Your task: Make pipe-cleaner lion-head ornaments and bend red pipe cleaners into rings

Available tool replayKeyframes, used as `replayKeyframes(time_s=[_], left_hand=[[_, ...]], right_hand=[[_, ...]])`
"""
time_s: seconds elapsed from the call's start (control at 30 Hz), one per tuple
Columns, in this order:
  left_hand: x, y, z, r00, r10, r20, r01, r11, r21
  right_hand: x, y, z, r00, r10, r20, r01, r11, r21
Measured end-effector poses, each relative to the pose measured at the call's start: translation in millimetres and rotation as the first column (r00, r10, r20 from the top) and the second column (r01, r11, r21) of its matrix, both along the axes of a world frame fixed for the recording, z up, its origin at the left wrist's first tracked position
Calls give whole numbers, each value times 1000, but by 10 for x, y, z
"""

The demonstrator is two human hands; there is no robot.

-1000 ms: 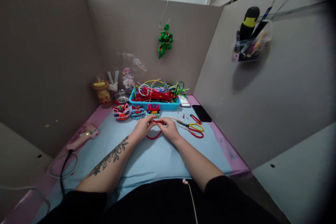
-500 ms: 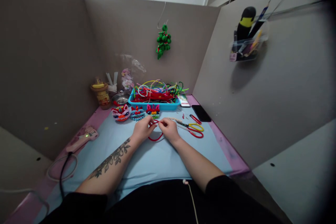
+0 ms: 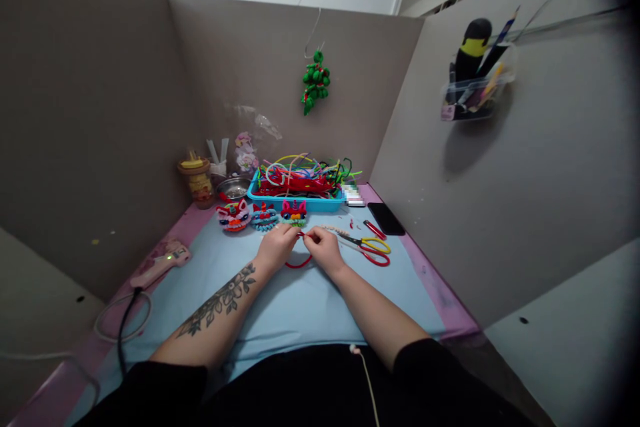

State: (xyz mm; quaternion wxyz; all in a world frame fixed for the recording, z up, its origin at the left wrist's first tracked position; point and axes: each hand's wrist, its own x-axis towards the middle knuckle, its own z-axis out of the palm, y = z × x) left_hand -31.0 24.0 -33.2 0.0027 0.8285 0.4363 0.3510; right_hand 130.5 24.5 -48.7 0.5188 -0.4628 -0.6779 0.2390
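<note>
A red pipe cleaner [image 3: 299, 265] hangs in a loop below my hands, over the light blue cloth. My left hand [image 3: 278, 245] pinches it near the top, fingers closed. Close beside it, my right hand [image 3: 325, 249] grips the same pipe cleaner with fingers pressed together. A short red stretch shows between the two hands; the fingertips partly hide the rest. Just beyond my hands stand three small fuzzy animal heads: a pink and red one [image 3: 233, 215], a blue one [image 3: 264, 216] and a red one with pink ears [image 3: 293, 212].
Scissors [image 3: 373, 247] with yellow and red handles lie right of my hands, near a red tool [image 3: 375, 229] and a black phone [image 3: 386, 218]. A blue tray [image 3: 300, 204] of colourful pipe cleaners stands behind. A pink glue gun [image 3: 163, 267] lies left. Grey partitions enclose the table.
My left fingers have closed in nearer the right hand, and less of the pipe cleaner loop shows at the top. The whole view has shifted slightly.
</note>
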Motion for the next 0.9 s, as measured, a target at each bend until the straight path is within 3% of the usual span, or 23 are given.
replayKeyframes(time_s=[0.33, 0.6, 0.73, 0.9], left_hand=[[-11, -6, 33, 999, -10, -45, 10, 1000, -1], [24, 16, 19, 994, 26, 110, -4, 979, -203], [4, 83, 2, 974, -6, 227, 96, 917, -386], [-11, 88, 28, 910, -11, 415, 277, 760, -588]], right_hand=[[2, 9, -8, 996, -28, 82, 24, 998, 55], [87, 72, 10, 961, 78, 267, -130, 975, 182], [161, 122, 44, 923, 186, 337, -263, 944, 198], [226, 149, 111, 903, 265, 338, -345, 915, 207]])
